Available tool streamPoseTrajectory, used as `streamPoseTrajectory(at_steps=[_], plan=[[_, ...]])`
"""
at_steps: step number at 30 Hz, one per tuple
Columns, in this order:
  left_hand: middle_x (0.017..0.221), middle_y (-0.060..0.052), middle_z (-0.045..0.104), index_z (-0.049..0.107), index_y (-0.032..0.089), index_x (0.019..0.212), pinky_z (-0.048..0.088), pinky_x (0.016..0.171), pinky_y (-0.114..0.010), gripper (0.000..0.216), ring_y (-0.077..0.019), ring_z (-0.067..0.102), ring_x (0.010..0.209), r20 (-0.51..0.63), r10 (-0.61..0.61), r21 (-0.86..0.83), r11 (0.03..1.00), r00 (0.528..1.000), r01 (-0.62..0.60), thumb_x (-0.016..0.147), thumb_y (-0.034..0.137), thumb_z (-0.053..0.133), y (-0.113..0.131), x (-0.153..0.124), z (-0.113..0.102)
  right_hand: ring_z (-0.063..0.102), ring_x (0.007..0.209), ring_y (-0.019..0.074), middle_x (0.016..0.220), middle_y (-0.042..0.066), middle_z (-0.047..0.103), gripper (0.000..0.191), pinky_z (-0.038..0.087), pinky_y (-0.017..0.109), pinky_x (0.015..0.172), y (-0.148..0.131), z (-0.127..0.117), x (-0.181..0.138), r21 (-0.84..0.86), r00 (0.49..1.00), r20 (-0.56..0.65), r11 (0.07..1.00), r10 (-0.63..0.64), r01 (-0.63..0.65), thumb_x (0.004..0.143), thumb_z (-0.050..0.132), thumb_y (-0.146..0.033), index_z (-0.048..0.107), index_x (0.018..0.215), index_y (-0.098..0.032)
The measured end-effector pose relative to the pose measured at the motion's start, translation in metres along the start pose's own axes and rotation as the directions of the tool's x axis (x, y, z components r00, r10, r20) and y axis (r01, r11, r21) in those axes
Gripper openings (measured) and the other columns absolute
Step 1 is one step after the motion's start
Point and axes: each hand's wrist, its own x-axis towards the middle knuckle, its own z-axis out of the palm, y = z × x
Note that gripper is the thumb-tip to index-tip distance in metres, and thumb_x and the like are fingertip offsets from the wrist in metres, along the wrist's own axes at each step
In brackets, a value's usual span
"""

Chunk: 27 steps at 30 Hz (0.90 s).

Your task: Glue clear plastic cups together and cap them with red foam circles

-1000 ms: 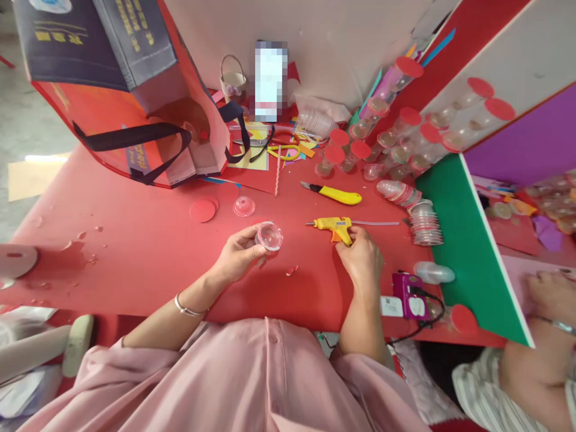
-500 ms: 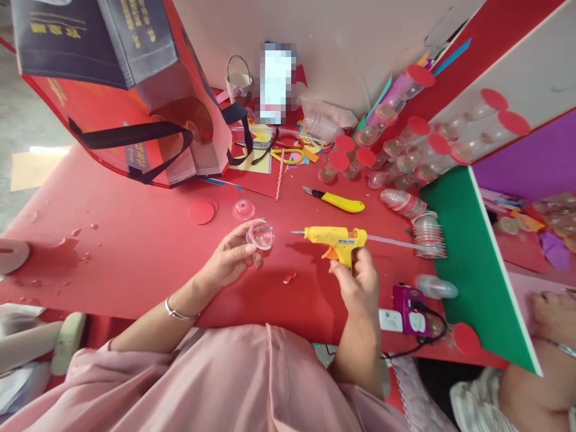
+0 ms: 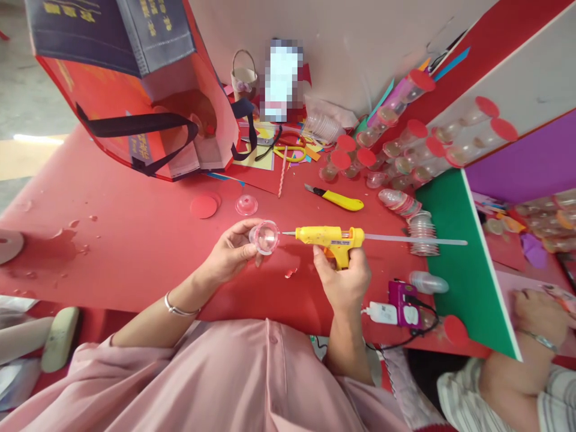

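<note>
My left hand (image 3: pixel 234 249) is closed round a small clear plastic cup (image 3: pixel 266 237), its mouth turned towards the right. In my right hand (image 3: pixel 344 273) is a yellow hot glue gun (image 3: pixel 326 237), gripped by its handle. The gun's metal nozzle points left and ends close to the cup's rim; I cannot tell whether they touch. A long clear glue stick (image 3: pixel 414 239) sticks out of the gun's back end. Beyond the cup lie a clear domed lid (image 3: pixel 246 205) and red paper discs (image 3: pixel 203 206). A yellow utility knife (image 3: pixel 337 199) rests behind the gun.
A large red and dark bag (image 3: pixel 157 138) stands at the back left. Several red-capped clear cups (image 3: pixel 339 161) and stacked lids (image 3: pixel 423 233) line the right, beside a green divider (image 3: pixel 477 264). A purple power box (image 3: pixel 402 303) with a cable sits front right. Past the divider is another person's arm (image 3: pixel 535 324).
My right hand has moved the glue gun left, bringing its nozzle nearer the cup. My left hand has turned the cup so its mouth faces the gun more.
</note>
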Motion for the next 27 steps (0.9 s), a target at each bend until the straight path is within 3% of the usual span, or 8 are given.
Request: streamPoseTrajectory(at_steps=[13,27], plan=[[0.110,-0.010,0.077,0.076,0.020,0.120,0.059,0.053,-0.022,0.045,-0.0122,0.069,0.063,0.020,0.019,-0.005,1.000,1.000,-0.019,0.077,0.021,0.088,0.0020,-0.0024,0.0018,0.057,0.050,0.0137,0.067,-0.003,0.062,0.030,0.049,0.026,0.055,0.0035,0.0046,-0.0043,-0.071,0.988,-0.073,0.989,-0.136,0.131,0.076,0.076,-0.046,0.060,0.082,-0.022],[0.112,-0.010,0.076,0.076,0.021,0.120,0.059,0.055,-0.023,0.043,-0.0120,0.068,0.064,0.014,0.000,0.014,1.000,1.000,0.000,0.078,0.022,0.087,0.0031,-0.0025,0.0029,0.058,0.054,0.0168,0.067,-0.001,0.064,0.024,0.050,0.029,0.056,0.0090,0.0069,-0.0052,-0.153,0.983,-0.094,0.978,-0.156,0.141,0.075,0.070,-0.044,0.061,0.084,-0.023]])
